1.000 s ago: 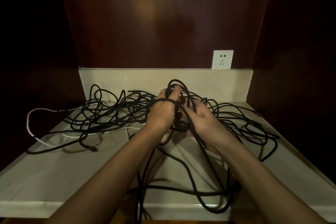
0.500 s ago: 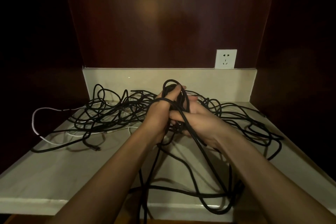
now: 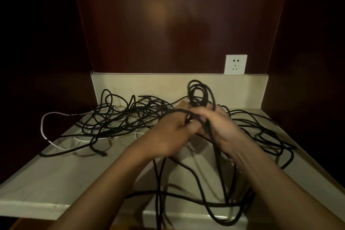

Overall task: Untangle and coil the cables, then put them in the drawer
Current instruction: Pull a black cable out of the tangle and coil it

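A long black cable lies in a loose tangle across the beige countertop. A thin white cable runs through the tangle on the left. Above the counter's middle, my left hand and my right hand meet, both gripping black cable strands. A small bundle of black loops stands up from between my hands. More black strands hang down from my hands and trail over the counter's front edge. No drawer is in view.
A white wall socket sits on the dark wooden back wall above the beige backsplash. Dark wooden side walls enclose the counter on both sides. Black cable loops spread to the right side of the counter.
Both hands have shifted slightly right, and my right hand now lies over the strands beside my left. The bundle of loops stands taller above my hands.
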Demonstrator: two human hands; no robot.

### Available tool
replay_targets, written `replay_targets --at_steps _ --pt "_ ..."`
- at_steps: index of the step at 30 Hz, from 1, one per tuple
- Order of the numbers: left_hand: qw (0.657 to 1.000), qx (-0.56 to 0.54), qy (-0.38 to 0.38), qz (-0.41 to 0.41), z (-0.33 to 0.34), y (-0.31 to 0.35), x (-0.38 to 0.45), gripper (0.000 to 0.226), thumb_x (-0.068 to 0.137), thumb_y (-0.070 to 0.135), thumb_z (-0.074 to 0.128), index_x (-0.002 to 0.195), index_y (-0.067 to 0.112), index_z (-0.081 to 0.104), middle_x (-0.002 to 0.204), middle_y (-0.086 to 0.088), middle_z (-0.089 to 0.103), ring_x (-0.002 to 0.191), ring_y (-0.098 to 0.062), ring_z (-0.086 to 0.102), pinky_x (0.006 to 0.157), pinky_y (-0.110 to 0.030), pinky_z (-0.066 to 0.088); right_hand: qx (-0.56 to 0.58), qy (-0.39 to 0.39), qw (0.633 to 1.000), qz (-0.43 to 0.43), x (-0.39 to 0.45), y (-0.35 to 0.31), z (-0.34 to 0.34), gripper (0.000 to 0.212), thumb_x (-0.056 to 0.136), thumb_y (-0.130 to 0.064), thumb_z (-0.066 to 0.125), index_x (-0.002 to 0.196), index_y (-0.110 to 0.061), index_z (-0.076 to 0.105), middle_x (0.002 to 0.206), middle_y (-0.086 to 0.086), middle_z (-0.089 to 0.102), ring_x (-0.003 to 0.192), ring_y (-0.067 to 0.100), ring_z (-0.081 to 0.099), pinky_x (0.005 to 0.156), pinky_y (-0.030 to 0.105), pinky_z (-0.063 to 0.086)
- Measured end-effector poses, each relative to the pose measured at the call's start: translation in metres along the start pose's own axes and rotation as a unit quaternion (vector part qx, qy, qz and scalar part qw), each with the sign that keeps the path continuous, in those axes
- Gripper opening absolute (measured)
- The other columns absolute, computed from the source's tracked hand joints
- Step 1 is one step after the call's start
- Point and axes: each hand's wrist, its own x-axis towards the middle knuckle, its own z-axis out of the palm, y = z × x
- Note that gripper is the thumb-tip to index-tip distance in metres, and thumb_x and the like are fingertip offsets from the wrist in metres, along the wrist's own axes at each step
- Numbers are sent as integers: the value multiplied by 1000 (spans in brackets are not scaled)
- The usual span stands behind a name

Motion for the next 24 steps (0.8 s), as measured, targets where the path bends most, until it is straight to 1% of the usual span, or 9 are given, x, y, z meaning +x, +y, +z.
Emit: replay_targets --at_steps 2,5,7,9,11,14,17,19,24 --pt "994 68 -72 42 -24 15 -27 33 102 42 49 118 19 66 113 0 70 102 -10 66 95 -28 51 -20 -2 1000 3 -2 -4 -10 2 87 -8 70 88 -8 70 84 12 71 73 20 68 66 32 55" --pt "985 -59 151 56 -57 29 -16 34 97 48 53 86 23 74 84 -5 75 73 -23 71 67 -34 59 -92 -23 995 -23 -1 -10 -11 30 80 -18 77 104 -4 70 101 14 75 92 28 72 91 44 56" --pt "974 -58 215 42 -60 28 8 40 89 58 62 107 23 70 95 3 74 81 -10 71 76 -30 58 -121 -22 991 -58 -1 -19 -4 43 76 -24 78 111 -2 68 108 17 72 104 30 69 104 50 47" --pt "990 -73 117 23 -48 23 29 57 84 58 66 127 22 60 109 14 68 94 3 67 86 -22 55 -128 -61 985 -96 1 -31 3 32 86 -18 71 113 -2 68 112 17 71 111 29 65 108 44 45" --pt "987 -155 38 28 -30 19 40 44 87 44 66 122 18 61 102 9 68 74 2 65 63 -13 50 -119 -108 981 -109 3 -42 12 19 94 -9 60 111 -10 69 98 10 74 100 25 69 98 37 51" --pt "962 -266 61 19 -19 18 53 43 86 39 72 119 12 62 112 -14 72 47 -10 53 38 -17 37 -86 -143 982 -86 7 -48 25 18 98 -3 51 105 -13 64 68 4 59 64 19 59 71 40 57" --pt "932 -356 66 27 -18 18 57 42 92 32 62 133 22 56 118 -12 72 81 -32 70 53 -21 43 -58 -159 984 -60 7 -44 37 16 97 -2 47 95 -14 58 60 3 44 53 14 44 53 31 45" --pt "920 -382 70 47 -19 15 57 39 95 28 59 134 22 56 105 -11 74 95 -26 72 60 -25 45 -36 -170 984 -51 5 -40 41 15 97 -2 47 92 -14 55 60 3 42 52 12 40 50 27 39" --pt "909 -397 101 83 -25 15 52 17 100 11 52 114 18 60 80 -3 66 96 -30 72 82 -34 55 23 -179 984 -11 0 -32 42 7 99 -8 50 93 -11 53 65 4 47 53 10 42 50 23 41"
